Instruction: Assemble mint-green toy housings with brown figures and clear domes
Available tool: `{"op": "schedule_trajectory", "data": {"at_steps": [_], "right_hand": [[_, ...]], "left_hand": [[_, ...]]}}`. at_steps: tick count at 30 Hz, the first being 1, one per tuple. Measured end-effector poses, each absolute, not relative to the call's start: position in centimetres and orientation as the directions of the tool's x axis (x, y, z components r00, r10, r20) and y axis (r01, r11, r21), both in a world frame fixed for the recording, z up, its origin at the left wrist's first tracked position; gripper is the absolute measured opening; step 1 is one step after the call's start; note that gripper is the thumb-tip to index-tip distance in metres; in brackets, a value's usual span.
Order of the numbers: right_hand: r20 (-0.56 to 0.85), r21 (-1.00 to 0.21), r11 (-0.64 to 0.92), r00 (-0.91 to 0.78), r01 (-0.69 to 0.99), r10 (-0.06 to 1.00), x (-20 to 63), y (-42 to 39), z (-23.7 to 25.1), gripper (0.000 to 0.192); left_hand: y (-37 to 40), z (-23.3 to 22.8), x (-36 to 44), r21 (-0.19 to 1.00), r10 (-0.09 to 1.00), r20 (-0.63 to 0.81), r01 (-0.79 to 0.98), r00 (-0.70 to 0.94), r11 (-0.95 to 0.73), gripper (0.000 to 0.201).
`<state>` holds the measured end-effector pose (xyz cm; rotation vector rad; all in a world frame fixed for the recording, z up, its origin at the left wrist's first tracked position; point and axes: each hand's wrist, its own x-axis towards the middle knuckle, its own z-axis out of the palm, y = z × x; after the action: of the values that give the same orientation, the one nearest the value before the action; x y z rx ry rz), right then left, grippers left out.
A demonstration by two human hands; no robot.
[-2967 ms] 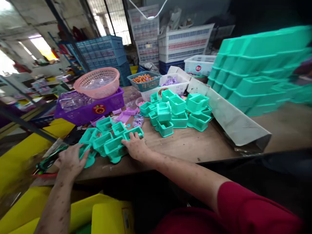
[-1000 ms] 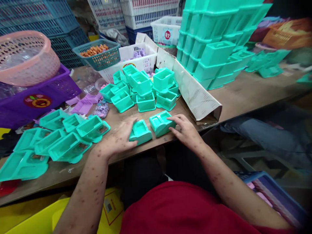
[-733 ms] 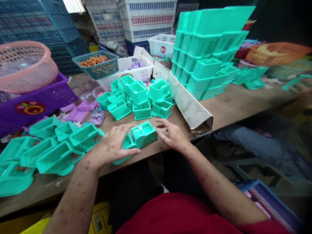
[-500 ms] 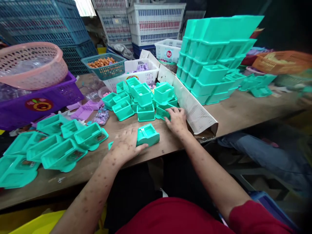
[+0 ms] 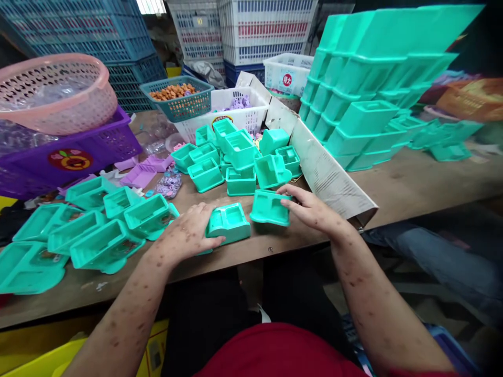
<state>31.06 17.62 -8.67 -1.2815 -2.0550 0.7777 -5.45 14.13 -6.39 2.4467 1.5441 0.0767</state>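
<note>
Holding a green case (image 5: 267,209) by its right end with the right hand (image 5: 308,207), tilted over the table (image 5: 301,242). Touching a second green case (image 5: 231,230) just beside with the curved left hand (image 5: 186,230); cannot tell whether gripping. Behind these, a heap of green cases (image 5: 240,151).

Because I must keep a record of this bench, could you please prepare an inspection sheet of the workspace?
Surface: brown tabletop; small white scrap near the front edge.
Work pieces: green containers heaped centrally, a left group, a tall stack at right.
Clutter: purple pieces, folded cardboard.
Hands: left hand touches one container; right hand holds another container at its edge.
Cables: nothing seen.
Surroundings: pink basket on purple crate; blue crates behind; another person's trouser leg at right.
</note>
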Motion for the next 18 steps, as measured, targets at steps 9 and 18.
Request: {"op": "schedule_trajectory", "data": {"at_steps": [9,18], "right_hand": [[0.262,-0.729,0.377,-0.276,0.572,0.925,28.0,20.0,-10.7,0.03],[0.352,-0.665,0.151,0.128,0.731,0.927,26.7,24.6,-12.4,0.077]], "left_hand": [[13.6,-6.5,-7.4,0.193,0.88,-0.002,0.864,0.475,-0.466,0.102],[15.4,-6.0,1.9,0.235,0.835,0.021,0.809,0.551,-0.539,0.099]]}}
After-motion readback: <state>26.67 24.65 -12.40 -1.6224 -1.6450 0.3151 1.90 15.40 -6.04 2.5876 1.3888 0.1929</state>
